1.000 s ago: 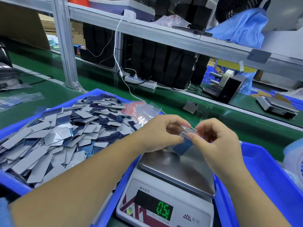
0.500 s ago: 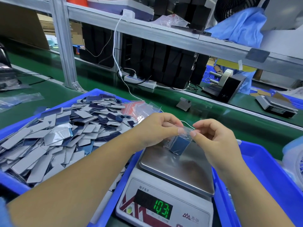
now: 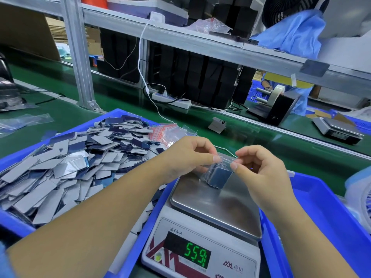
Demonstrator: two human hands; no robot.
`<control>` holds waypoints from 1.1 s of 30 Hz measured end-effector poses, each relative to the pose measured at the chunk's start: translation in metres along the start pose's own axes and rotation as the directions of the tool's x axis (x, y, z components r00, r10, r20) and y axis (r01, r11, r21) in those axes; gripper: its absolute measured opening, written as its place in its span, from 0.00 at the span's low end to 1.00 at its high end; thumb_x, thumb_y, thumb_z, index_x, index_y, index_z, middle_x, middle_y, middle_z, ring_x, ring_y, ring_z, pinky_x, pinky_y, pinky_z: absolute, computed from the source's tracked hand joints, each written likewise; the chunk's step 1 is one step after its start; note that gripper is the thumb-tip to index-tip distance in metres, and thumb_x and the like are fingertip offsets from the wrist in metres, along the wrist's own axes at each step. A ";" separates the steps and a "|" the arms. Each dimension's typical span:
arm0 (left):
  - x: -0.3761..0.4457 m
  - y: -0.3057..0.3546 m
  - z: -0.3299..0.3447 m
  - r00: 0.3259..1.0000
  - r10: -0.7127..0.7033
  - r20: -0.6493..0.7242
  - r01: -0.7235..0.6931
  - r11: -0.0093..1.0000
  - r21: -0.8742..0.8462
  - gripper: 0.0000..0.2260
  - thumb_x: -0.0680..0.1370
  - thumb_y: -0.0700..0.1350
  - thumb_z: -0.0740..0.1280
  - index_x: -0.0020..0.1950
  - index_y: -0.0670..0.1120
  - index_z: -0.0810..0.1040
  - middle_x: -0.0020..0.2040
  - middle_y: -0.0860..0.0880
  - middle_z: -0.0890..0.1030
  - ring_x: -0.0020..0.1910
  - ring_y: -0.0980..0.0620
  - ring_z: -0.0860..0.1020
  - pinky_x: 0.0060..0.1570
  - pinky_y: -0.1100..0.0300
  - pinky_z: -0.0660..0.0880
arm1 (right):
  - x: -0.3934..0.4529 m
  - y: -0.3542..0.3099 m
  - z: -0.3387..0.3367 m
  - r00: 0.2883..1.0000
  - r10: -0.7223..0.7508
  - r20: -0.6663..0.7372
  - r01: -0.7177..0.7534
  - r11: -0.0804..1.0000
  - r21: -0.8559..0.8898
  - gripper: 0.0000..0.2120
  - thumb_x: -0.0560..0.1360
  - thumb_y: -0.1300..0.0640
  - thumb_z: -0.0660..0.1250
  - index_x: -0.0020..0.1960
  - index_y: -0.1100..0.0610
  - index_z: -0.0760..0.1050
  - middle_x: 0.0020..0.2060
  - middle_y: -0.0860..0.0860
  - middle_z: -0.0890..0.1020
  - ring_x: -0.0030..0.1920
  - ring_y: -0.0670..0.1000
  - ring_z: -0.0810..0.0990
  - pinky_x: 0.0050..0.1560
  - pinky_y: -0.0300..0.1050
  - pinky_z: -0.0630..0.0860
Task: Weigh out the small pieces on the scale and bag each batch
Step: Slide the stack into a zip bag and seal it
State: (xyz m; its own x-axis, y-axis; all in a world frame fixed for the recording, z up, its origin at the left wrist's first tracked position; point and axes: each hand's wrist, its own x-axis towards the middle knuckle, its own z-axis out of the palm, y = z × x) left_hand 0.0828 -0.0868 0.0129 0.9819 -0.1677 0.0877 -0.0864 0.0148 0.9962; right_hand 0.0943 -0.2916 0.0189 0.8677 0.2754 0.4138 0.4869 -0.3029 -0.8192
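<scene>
A small clear bag filled with dark blue pieces rests on the steel pan of the white scale, whose green display reads 559. My left hand pinches the bag's top edge at the left. My right hand pinches the same edge at the right. A blue tray to the left holds a big heap of grey and blue pieces. A stack of empty red-striped bags lies at the heap's far right.
Another blue tray sits to the right of the scale. A white cable runs from a power strip toward the scale. Beyond the green belt stand a tape dispenser, a second scale and a metal shelf post.
The bag has come down from above the pan onto it, and my hands have spread apart along its top edge. The display has climbed from 0.5 to 559.
</scene>
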 end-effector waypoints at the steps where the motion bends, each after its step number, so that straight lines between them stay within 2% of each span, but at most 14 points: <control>1: 0.000 0.000 0.000 1.000 -0.002 -0.004 0.002 1.000 -0.001 0.05 0.77 0.38 0.73 0.43 0.45 0.80 0.42 0.42 0.80 0.41 0.52 0.79 0.47 0.55 0.80 | 0.000 0.000 -0.001 1.000 0.002 -0.014 -0.001 1.000 0.003 0.17 0.73 0.65 0.74 0.46 0.42 0.78 0.38 0.46 0.84 0.38 0.45 0.81 0.41 0.37 0.78; 3: 0.000 0.000 -0.001 1.000 -0.005 -0.007 0.005 1.000 -0.009 0.05 0.78 0.38 0.72 0.43 0.45 0.80 0.46 0.39 0.83 0.41 0.53 0.80 0.47 0.58 0.81 | 0.001 0.001 -0.002 0.999 0.019 -0.026 -0.018 0.999 0.027 0.17 0.73 0.65 0.74 0.46 0.42 0.78 0.38 0.47 0.84 0.39 0.47 0.82 0.43 0.43 0.80; 6: 0.001 0.000 -0.002 1.000 0.008 -0.015 -0.008 0.999 -0.035 0.04 0.80 0.38 0.69 0.47 0.45 0.81 0.45 0.46 0.84 0.39 0.56 0.81 0.45 0.61 0.80 | 0.001 0.001 -0.004 0.999 0.042 -0.018 -0.041 0.999 0.035 0.17 0.73 0.64 0.74 0.46 0.41 0.78 0.38 0.48 0.85 0.40 0.48 0.83 0.47 0.54 0.81; 11: 0.000 0.000 0.000 0.997 0.070 -0.023 -0.068 0.994 0.080 0.03 0.78 0.38 0.72 0.46 0.44 0.83 0.42 0.46 0.82 0.42 0.52 0.79 0.49 0.58 0.79 | -0.001 -0.003 -0.003 1.000 0.014 -0.021 -0.013 0.999 0.033 0.18 0.71 0.63 0.77 0.46 0.42 0.77 0.38 0.48 0.86 0.40 0.51 0.84 0.47 0.58 0.80; 16: 0.000 0.002 -0.001 0.998 0.064 -0.018 -0.063 0.996 0.060 0.07 0.78 0.38 0.71 0.41 0.46 0.83 0.39 0.48 0.82 0.40 0.55 0.79 0.47 0.59 0.79 | -0.001 -0.003 -0.003 0.999 0.015 -0.039 -0.013 0.999 0.045 0.18 0.71 0.63 0.77 0.47 0.42 0.77 0.38 0.49 0.86 0.40 0.53 0.84 0.48 0.62 0.80; 19: 0.000 0.001 0.001 0.998 0.059 -0.009 -0.058 0.995 0.082 0.09 0.80 0.40 0.68 0.41 0.48 0.82 0.40 0.49 0.81 0.40 0.52 0.76 0.51 0.49 0.77 | 0.000 -0.003 -0.002 0.999 0.011 -0.037 -0.010 1.000 0.019 0.18 0.71 0.63 0.77 0.46 0.42 0.77 0.38 0.48 0.86 0.40 0.52 0.84 0.48 0.61 0.80; 21: -0.001 0.000 0.003 0.998 0.065 0.001 -0.065 0.992 0.106 0.06 0.79 0.43 0.69 0.42 0.49 0.81 0.41 0.49 0.81 0.39 0.51 0.76 0.52 0.46 0.77 | 0.000 -0.003 -0.003 0.999 0.013 -0.039 -0.013 1.000 0.008 0.18 0.71 0.63 0.77 0.46 0.41 0.77 0.37 0.47 0.86 0.39 0.51 0.84 0.47 0.60 0.80; 23: -0.002 0.001 0.003 0.997 0.074 0.009 -0.075 0.991 0.109 0.02 0.74 0.47 0.71 0.43 0.50 0.81 0.40 0.51 0.81 0.39 0.54 0.77 0.47 0.53 0.78 | 0.000 -0.003 -0.003 0.999 0.015 -0.035 -0.015 1.000 0.015 0.18 0.71 0.63 0.77 0.46 0.42 0.77 0.37 0.48 0.86 0.39 0.50 0.84 0.47 0.59 0.80; 25: -0.002 0.000 0.003 0.997 0.082 0.015 -0.083 0.989 0.123 0.04 0.71 0.48 0.72 0.44 0.50 0.82 0.40 0.53 0.81 0.39 0.56 0.78 0.46 0.58 0.77 | 0.000 -0.002 -0.004 1.000 0.015 -0.026 -0.014 0.999 0.033 0.17 0.71 0.64 0.76 0.46 0.42 0.77 0.38 0.48 0.86 0.39 0.50 0.84 0.46 0.56 0.80; 29: -0.001 -0.004 0.004 0.993 0.116 0.035 -0.121 0.972 0.199 0.02 0.71 0.49 0.74 0.41 0.53 0.83 0.38 0.52 0.81 0.38 0.55 0.77 0.45 0.58 0.76 | 0.000 -0.002 -0.002 1.000 0.008 0.003 -0.008 0.998 0.063 0.18 0.72 0.65 0.76 0.46 0.42 0.77 0.38 0.49 0.86 0.38 0.47 0.83 0.43 0.50 0.79; 33: 0.001 -0.006 0.004 0.987 0.162 -0.003 -0.157 0.960 0.233 0.02 0.71 0.49 0.73 0.39 0.55 0.83 0.35 0.53 0.79 0.36 0.54 0.75 0.42 0.57 0.74 | 0.000 -0.001 -0.002 0.999 0.023 0.034 -0.026 0.996 0.090 0.17 0.72 0.64 0.75 0.47 0.43 0.77 0.39 0.50 0.86 0.38 0.47 0.82 0.42 0.50 0.76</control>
State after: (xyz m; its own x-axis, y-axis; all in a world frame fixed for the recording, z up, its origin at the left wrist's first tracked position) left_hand 0.0839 -0.0905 0.0073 0.9554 -0.1601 0.2483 -0.2766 -0.1889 0.9422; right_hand 0.0945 -0.2932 0.0208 0.8748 0.2992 0.3810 0.4530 -0.2264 -0.8623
